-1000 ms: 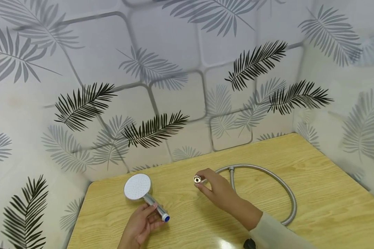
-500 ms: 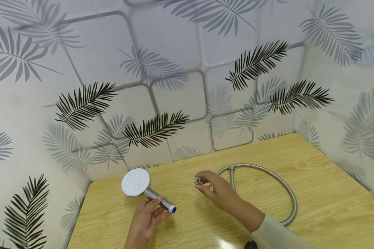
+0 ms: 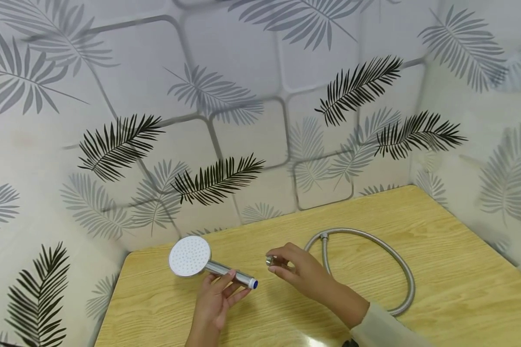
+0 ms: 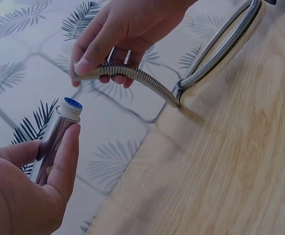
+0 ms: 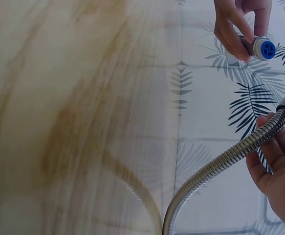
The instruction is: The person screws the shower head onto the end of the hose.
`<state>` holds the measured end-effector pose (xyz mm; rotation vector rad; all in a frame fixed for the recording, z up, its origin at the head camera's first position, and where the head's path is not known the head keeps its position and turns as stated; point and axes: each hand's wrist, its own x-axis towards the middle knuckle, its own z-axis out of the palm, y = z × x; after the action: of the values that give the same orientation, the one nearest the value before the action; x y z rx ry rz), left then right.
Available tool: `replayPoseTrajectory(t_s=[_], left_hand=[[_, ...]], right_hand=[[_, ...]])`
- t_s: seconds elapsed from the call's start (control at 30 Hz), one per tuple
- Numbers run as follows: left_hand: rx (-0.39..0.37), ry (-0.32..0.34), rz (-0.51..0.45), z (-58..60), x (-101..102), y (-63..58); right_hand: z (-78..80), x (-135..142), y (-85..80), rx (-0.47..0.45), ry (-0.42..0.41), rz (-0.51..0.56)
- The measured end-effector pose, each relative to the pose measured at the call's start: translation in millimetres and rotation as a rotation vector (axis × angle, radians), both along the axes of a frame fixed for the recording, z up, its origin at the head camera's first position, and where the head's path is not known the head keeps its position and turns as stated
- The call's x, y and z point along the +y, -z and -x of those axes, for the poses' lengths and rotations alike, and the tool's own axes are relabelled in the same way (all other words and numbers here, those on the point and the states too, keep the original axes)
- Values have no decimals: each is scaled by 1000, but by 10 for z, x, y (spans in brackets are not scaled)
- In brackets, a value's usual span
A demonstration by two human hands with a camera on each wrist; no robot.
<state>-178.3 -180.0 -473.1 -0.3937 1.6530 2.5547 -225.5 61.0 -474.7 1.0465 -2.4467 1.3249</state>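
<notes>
A: What is found around the hands?

B: A wood-grained table [image 3: 460,270] is spread beneath them, and beyond them its far edge is met by a wall [image 3: 252,140] that is printed with grey and black fronds.

A: And what is held?

B: A handheld shower head [image 3: 190,256] is gripped by its chrome handle in the left hand [image 3: 217,299], with thumb and fingers curled round it. The white nozzle face is carried beyond that hand, to its left, while the threaded end [image 4: 71,111], capped in blue, is pointed to its right. In the right hand [image 3: 301,270], the metal connector [image 3: 269,260] of a flexible shower hose [image 5: 245,146] is pinched between thumb and fingertips. The two ends are held near each other, apart. To the right of the right hand, the hose is looped over the table. A black object [image 3: 349,343] is half cut off below that hand, by the sleeve [image 3: 379,325]; its kind cannot be told.

A: What is changed from a second ago?

B: The handle has been brought nearer the right hand and levelled somewhat. The connector's mouth, earlier shown to the head camera, is now turned leftward. The loop is left as it was.
</notes>
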Motion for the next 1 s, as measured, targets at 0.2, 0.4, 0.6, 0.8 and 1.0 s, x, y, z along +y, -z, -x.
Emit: replayPoseTrajectory(t_s=[0.2,0.4,0.6,0.8,1.0], left_hand=[[17,-52,0,2,87,0],[40,-128,-17,1,167,0],[51,-172,-16,19,218,-1],[59,-217,-16,26,273,-8],[69,-236,-14,40,309,-13]], right_hand=[[-23,-2,29,-23,-34,-27],[-37,-13,58,-54,-49,-74],[-35,-51,67,-146,-56,-36],[-52,-80,77,-149,-53,-40],[-82,-95,60,-104,-29,-72]])
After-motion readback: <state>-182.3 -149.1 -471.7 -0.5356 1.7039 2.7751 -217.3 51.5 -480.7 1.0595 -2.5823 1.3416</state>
